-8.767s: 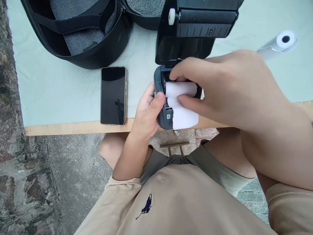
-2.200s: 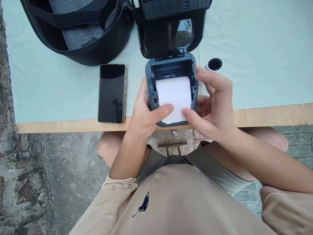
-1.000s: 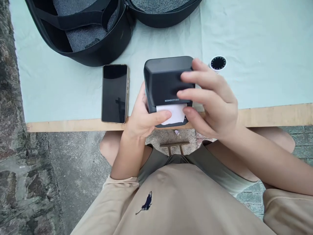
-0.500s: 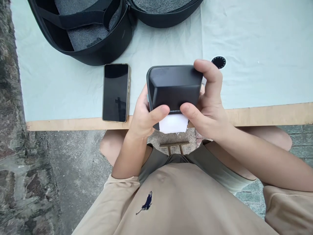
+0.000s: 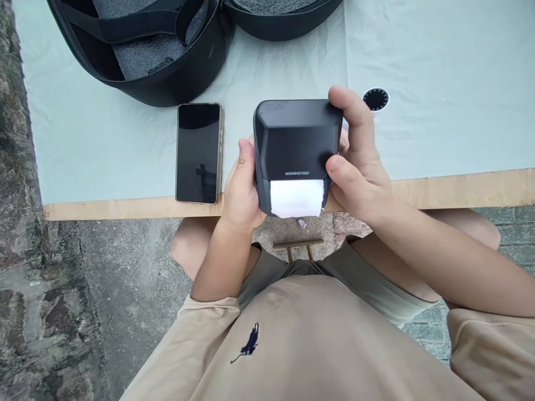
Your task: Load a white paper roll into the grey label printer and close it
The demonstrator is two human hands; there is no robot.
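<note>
Thumb shifted from the front of the black printer (image 5: pixel 298 147) to its flank, the left hand (image 5: pixel 242 197) grasps it opposite the gripping right hand (image 5: pixel 363 172), and uneven squeezing could skew the white paper (image 5: pixel 297 197) protruding between them.

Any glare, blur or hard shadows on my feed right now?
Head view: soft light, no hard-edged shadows on the cloth; head view: reflections on the phone's dark screen, a soft dark patch on the printer beside the right hand; head view: "NIIMBOT" readable, the tiny marking after it not.
</note>
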